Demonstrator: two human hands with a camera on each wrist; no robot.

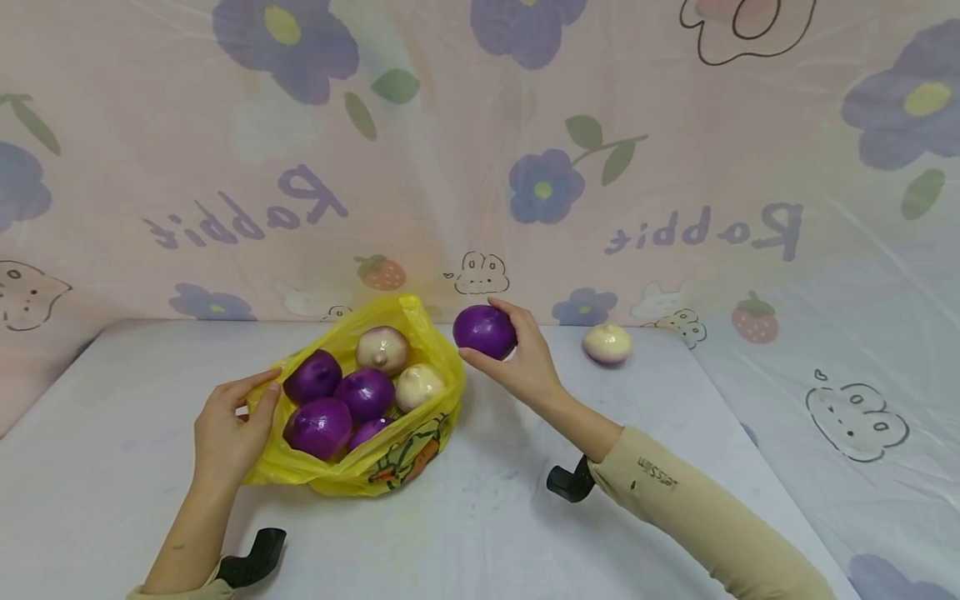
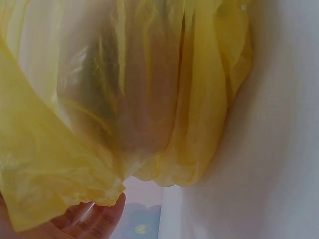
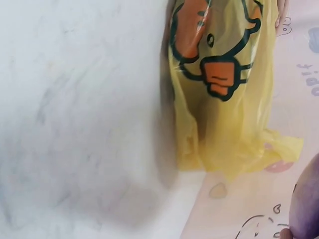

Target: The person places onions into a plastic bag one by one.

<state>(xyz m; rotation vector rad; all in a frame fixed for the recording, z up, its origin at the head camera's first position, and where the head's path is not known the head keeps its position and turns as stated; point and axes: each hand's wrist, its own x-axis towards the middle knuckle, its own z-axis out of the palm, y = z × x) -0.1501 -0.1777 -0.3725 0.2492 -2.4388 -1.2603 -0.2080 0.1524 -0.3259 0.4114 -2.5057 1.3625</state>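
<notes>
A yellow plastic bag (image 1: pixel 420 333) stands open on the table, with several glossy purple onions (image 1: pixel 318 427) and two whitish onions (image 1: pixel 382 348) inside it. At the bag's left edge my left hand (image 1: pixel 228 429) pinches the rim between thumb and fingers. In the left wrist view, fingertips (image 2: pixel 112 214) show below the yellow plastic. My right hand (image 1: pixel 528 358) grips one purple onion (image 1: pixel 485 332) just right of the bag's mouth, apart from the bag. Only part of that onion (image 3: pixel 308 204) appears at the edge of the right wrist view.
Another whitish onion (image 1: pixel 608 344) lies near the table's back edge, to the right of my right hand. The white table (image 1: pixel 510 533) meets a patterned cloth (image 1: pixel 450 167) hanging behind. Black curved pieces (image 1: pixel 255 558) stick out by both wrists.
</notes>
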